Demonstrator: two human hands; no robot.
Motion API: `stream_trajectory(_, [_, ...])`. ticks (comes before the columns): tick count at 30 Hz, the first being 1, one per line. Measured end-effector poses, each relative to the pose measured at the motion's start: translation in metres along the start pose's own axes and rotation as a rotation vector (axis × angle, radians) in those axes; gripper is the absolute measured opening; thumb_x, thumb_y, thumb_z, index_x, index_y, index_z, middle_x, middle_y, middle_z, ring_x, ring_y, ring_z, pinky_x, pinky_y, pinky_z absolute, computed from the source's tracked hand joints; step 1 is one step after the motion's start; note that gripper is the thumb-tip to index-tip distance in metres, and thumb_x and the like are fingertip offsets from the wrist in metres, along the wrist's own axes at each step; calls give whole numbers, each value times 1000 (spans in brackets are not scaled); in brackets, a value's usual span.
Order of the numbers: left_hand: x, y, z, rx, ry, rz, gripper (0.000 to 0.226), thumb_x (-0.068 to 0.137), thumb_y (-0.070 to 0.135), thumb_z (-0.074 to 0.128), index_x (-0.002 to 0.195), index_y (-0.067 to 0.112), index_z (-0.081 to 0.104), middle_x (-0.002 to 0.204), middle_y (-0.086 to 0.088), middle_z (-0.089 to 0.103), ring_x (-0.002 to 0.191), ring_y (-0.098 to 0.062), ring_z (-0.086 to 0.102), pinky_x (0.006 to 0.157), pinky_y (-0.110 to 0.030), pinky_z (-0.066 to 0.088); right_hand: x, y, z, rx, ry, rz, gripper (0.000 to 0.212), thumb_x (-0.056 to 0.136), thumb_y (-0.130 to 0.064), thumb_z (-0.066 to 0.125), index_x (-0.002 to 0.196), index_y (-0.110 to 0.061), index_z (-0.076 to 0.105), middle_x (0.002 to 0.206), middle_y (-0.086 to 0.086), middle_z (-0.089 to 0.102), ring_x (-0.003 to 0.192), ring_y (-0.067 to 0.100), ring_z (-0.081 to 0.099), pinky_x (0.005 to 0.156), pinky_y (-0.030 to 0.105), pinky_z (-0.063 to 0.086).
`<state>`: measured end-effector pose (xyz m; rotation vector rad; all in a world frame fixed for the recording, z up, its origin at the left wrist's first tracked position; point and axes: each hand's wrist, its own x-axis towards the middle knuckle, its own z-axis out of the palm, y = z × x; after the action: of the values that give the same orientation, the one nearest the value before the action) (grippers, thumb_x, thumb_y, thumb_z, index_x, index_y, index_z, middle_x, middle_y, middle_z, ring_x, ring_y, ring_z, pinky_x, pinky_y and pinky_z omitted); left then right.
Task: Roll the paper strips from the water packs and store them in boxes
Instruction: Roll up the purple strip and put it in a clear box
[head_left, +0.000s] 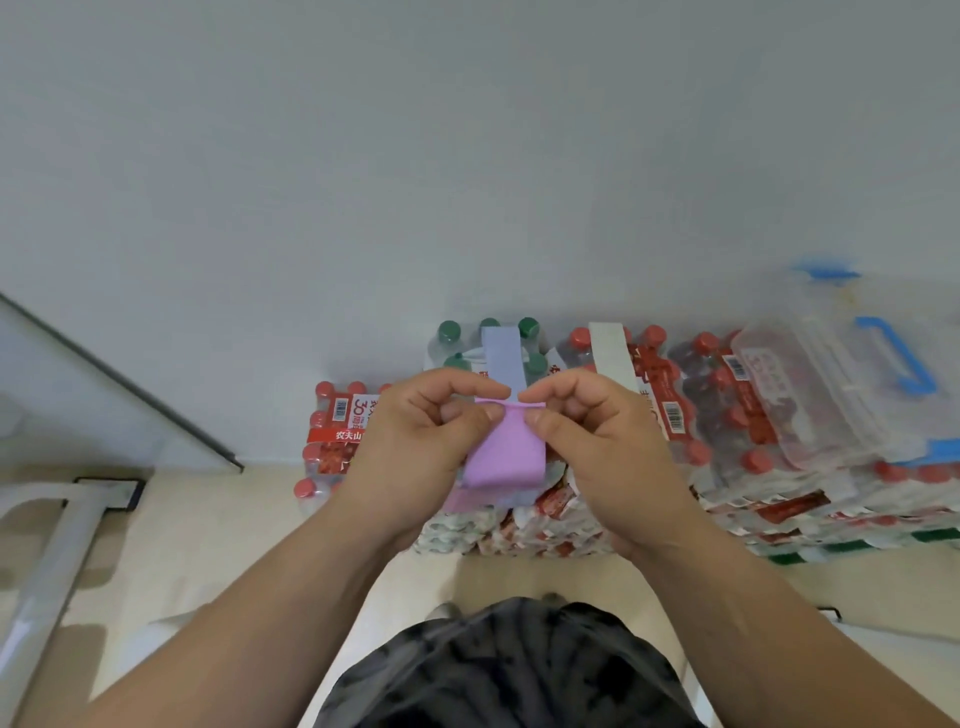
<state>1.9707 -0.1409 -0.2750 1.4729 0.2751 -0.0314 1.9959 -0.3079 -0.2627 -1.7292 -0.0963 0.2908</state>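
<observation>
Your left hand (415, 441) and your right hand (597, 441) both pinch the top edge of the purple paper strip (501, 457), with thumbs and first fingers pressed on it. You hold the strip just in front of the green-cap water pack (449, 332). A grey-blue strip (501, 358) lies on top of that pack. A white strip (613, 353) lies on the red-cap pack (654, 374) just to its right. The clear box (810, 384) with blue handles sits on more packs, well to the right of the green-cap water pack.
</observation>
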Motion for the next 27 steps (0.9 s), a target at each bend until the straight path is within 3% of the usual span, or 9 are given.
stream_trajectory(3, [3,-3,-6,39,16,19,24,89,6,70,84,29,78,70,-12,69,72,-20,64,68,-38,52,2,-2,7,6,-2,39,24,93,3,62,85,-15,76,76,-2,74,69,6,67,62,19,55])
stream_trajectory(5, [3,-2,-8,55,17,21,25,89,7,70,81,30,78,67,-2,70,68,-14,64,67,-32,50,2,-4,9,24,-4,65,21,92,0,64,82,-13,77,78,2,75,70,10,68,63,22,57])
stream_trajectory(7, [2,-1,-9,57,-2,20,23,88,7,71,81,28,78,65,3,70,68,-13,66,66,-31,53,3,-4,10,23,6,69,15,91,-6,68,81,-14,77,77,3,75,70,12,69,66,25,59])
stream_trajectory(12, [1,-2,-20,-19,-96,20,16,86,0,72,86,14,78,71,-18,69,67,-19,64,64,-28,52,4,-3,9,0,9,76,14,92,-12,71,83,-20,78,83,4,77,77,21,72,70,33,62])
stream_trajectory(16, [0,-1,-22,-70,-138,-13,6,81,9,74,86,11,76,73,-14,74,67,-18,68,59,-25,52,1,-3,10,-34,3,76,11,94,-16,69,88,-19,77,83,4,77,79,30,72,69,41,64])
stream_trajectory(18, [1,-5,-22,-18,-118,-24,6,87,6,72,87,12,75,70,-11,72,64,-16,66,59,-26,51,0,-2,11,-44,7,74,11,95,-17,68,89,-19,77,82,4,76,75,26,72,67,39,63])
stream_trajectory(21, [3,-6,-21,56,-64,-34,7,92,11,68,89,12,75,70,-11,71,63,-15,66,58,-29,50,0,-1,13,-25,-2,72,7,91,-18,72,89,-20,78,83,8,77,80,36,72,69,46,63])
stream_trajectory(27, [2,-4,-21,41,-38,-6,11,92,11,68,84,15,74,68,-6,66,62,-15,61,56,-30,47,0,-4,14,17,-27,72,6,90,-10,72,93,-14,75,77,9,76,63,23,70,58,32,59])
